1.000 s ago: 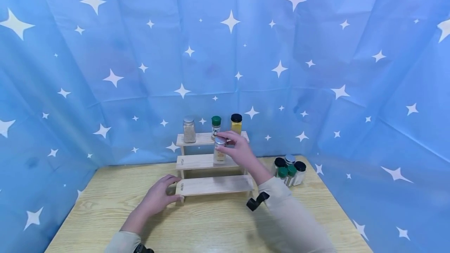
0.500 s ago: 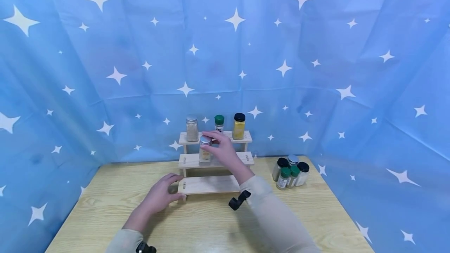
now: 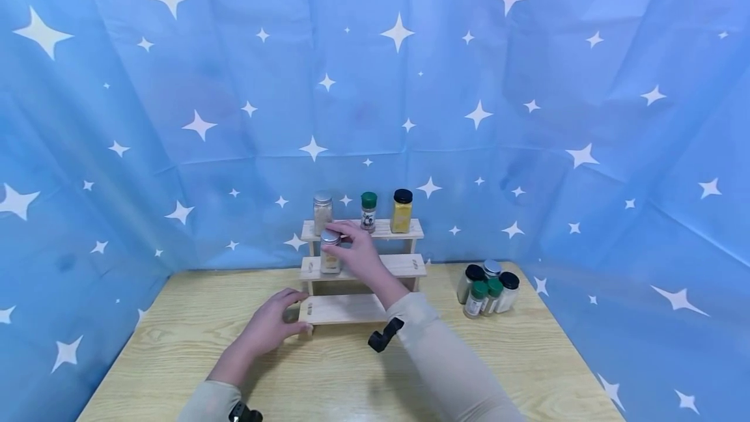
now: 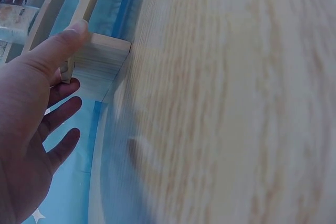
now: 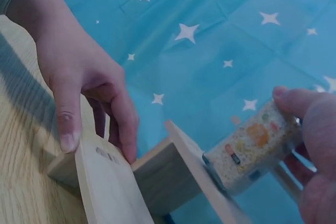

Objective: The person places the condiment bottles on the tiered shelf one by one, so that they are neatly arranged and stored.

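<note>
A three-step wooden spice rack [image 3: 351, 309] stands on the table. My right hand [image 3: 362, 254] grips a clear spice jar [image 3: 331, 263] with a silver lid at the left end of the middle step. In the right wrist view the jar [image 5: 254, 148] has a printed label and pale, grainy contents, and its base is right at the board. My left hand [image 3: 271, 323] pinches the left end of the bottom step. The left wrist view has that thumb on the board [image 4: 89, 11], index finger beneath, other fingers spread.
On the top step stand a silver-lidded jar [image 3: 322, 212], a green-capped jar [image 3: 368, 212] and a black-lidded yellow jar [image 3: 402, 211]. Several more jars [image 3: 489, 290] cluster at the table's right rear. A blue star-patterned curtain [image 3: 375, 109] hangs behind and beside the table.
My right hand has carried the silver-lidded jar leftward along the middle step to its left end. My left hand keeps its hold on the bottom step. The head view has shifted slightly.
</note>
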Tool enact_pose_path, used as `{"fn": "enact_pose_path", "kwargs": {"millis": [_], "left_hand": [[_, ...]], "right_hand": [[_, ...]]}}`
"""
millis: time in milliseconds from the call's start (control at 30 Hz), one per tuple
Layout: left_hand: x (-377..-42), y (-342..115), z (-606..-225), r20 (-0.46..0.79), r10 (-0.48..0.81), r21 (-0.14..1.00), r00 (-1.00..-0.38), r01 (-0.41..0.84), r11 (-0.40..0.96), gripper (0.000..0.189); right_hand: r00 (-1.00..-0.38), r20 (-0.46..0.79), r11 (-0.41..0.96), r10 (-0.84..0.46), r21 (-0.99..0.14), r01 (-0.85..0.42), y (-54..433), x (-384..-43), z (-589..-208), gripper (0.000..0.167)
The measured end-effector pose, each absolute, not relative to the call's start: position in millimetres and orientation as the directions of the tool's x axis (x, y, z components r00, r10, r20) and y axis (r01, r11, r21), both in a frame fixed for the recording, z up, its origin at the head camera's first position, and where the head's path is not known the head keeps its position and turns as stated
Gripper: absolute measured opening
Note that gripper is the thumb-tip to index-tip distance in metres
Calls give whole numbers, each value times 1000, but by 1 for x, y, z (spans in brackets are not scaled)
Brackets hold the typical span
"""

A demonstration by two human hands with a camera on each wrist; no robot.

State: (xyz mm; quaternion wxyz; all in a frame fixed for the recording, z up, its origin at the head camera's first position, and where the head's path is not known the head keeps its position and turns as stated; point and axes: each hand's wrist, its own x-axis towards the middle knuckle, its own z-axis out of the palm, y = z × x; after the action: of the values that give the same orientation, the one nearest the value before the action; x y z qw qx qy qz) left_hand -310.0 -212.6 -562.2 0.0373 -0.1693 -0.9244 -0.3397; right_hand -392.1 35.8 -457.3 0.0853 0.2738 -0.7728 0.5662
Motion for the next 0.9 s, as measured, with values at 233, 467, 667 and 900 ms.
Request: {"fn": "enact_pose_path", "kwargs": {"millis": [233, 467, 667, 900], "left_hand": [[-312, -211, -564, 193, 289, 610, -938, 345, 713, 69], [-315, -212, -564, 191, 289, 607, -938, 344, 717, 72], [-315, -212, -564, 200, 298, 599, -933, 357, 717, 71], [-313, -215, -566, 198, 289, 598, -937, 349, 722, 70]], "right_hand": [[-858, 413, 242, -306, -838, -490, 25, -391, -462, 48], [-852, 425, 204, -304, -845, -495, 23, -393, -468, 48], [-854, 422, 211, -306, -844, -493, 23, -390, -471, 58], [-881, 395, 242, -261, -856, -456, 37, -375, -476, 73]]}}
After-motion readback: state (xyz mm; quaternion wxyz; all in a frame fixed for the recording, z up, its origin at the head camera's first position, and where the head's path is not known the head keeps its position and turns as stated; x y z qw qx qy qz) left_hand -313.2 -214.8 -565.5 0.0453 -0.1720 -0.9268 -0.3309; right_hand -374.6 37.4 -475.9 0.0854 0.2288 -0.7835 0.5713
